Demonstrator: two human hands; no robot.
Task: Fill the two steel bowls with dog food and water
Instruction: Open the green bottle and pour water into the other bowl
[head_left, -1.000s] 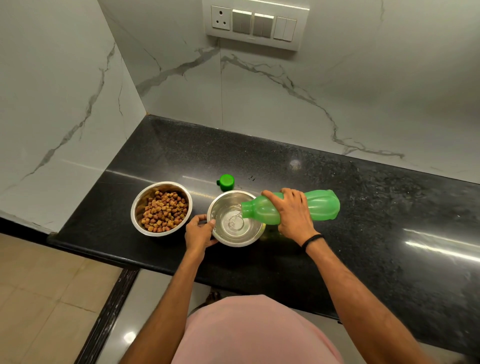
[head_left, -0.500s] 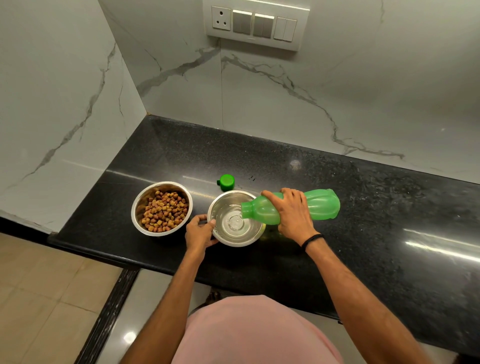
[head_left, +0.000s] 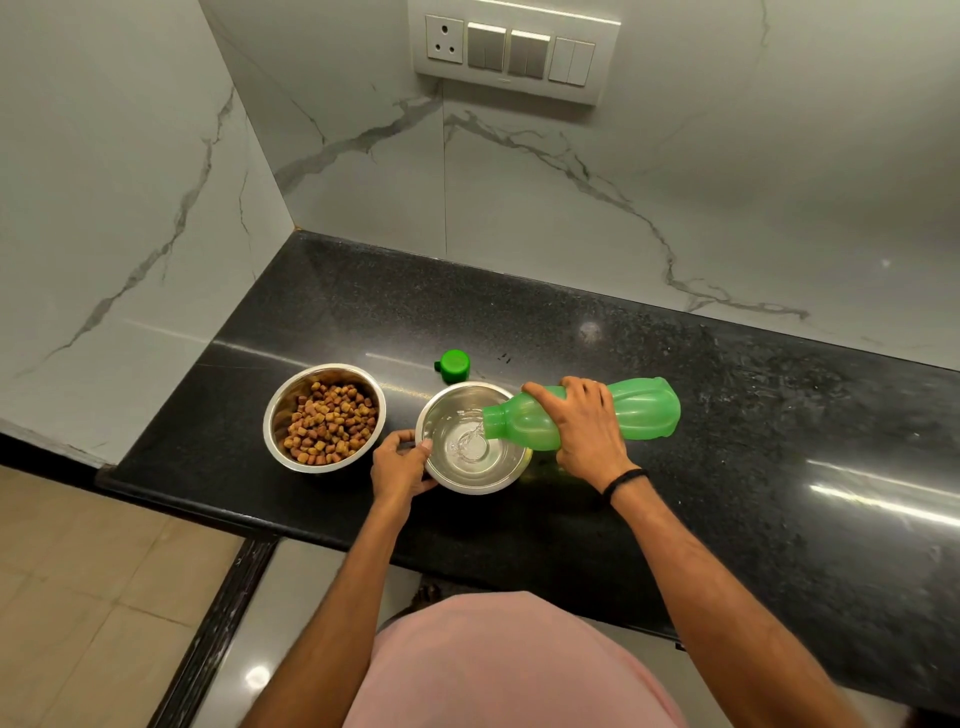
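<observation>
Two steel bowls stand side by side near the front of the black counter (head_left: 779, 441). The left bowl (head_left: 275, 415) holds brown dog food kibble (head_left: 330, 428). The right bowl (head_left: 467, 486) has water in its bottom. My right hand (head_left: 584, 426) grips a green plastic bottle (head_left: 641, 413) tipped on its side, mouth over the right bowl, with a thin stream of water (head_left: 470, 436) running out. My left hand (head_left: 402, 465) holds the right bowl's left rim, thumb over the edge.
The bottle's green cap (head_left: 453, 365) lies on the counter just behind the bowls. Marble walls close off the back and left. A switch panel (head_left: 514, 52) is on the back wall. The counter's front edge drops to a tiled floor (head_left: 78, 597).
The bottle's base has risen a little and water keeps running into the right bowl. Both hands stay in place.
</observation>
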